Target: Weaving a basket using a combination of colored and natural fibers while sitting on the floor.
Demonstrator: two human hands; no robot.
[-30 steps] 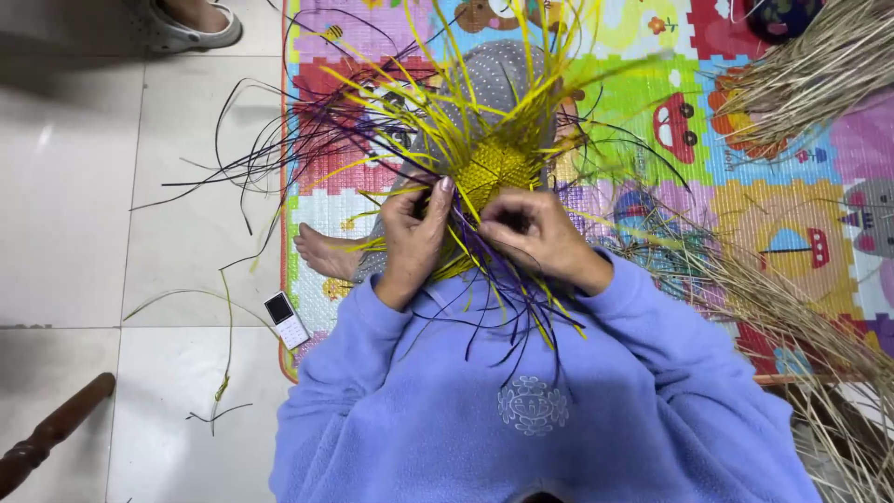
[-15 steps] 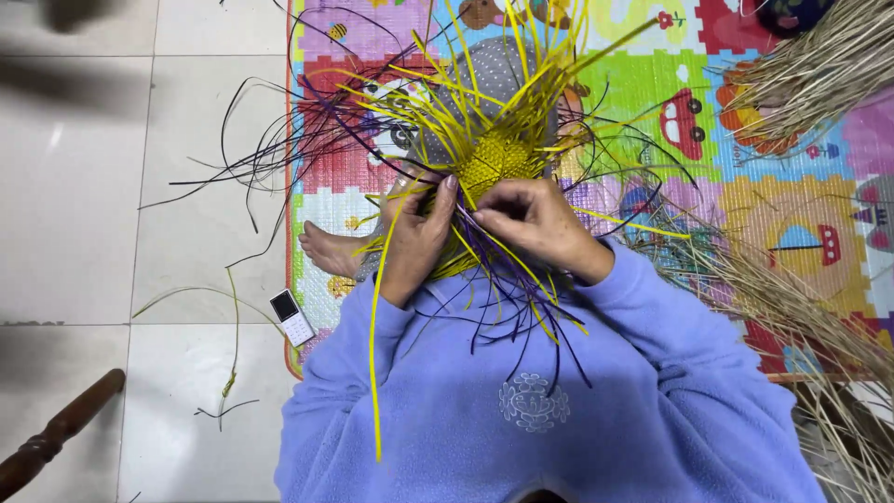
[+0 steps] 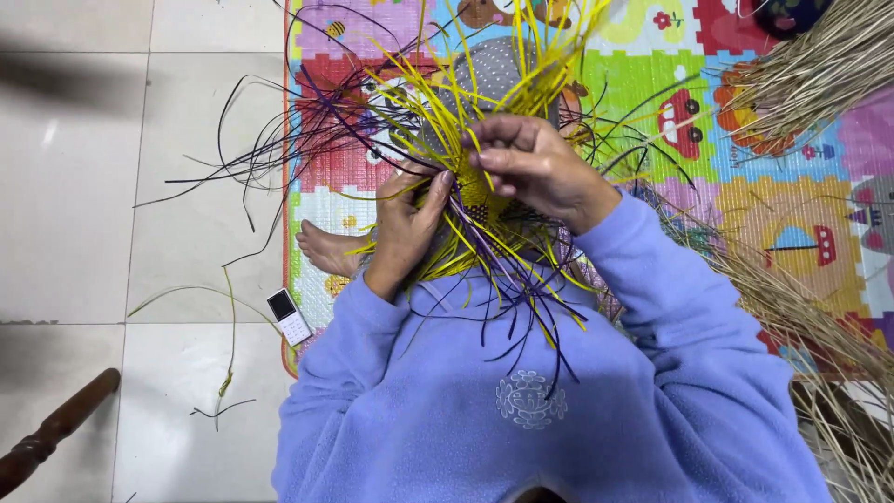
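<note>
Both hands work a half-woven yellow and purple basket [image 3: 480,200] held over the lap: left hand [image 3: 405,228] pinches yellow strips, right hand [image 3: 535,168] clenches strands above the colourful mat [image 3: 792,196]

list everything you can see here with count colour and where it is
woven piece: one, yellow with dark strips, between the hands at centre
loose strips: many, yellow and dark purple, fanning out from the woven piece
play mat: one, multicoloured, on the floor ahead
straw bundles: pale tan, top right and down the right edge
small phone: one, white, at the mat's left edge
wooden piece: one, dark brown, bottom left
bare foot: one, on the mat
left hand: gripping strips
right hand: pinching strips
</note>
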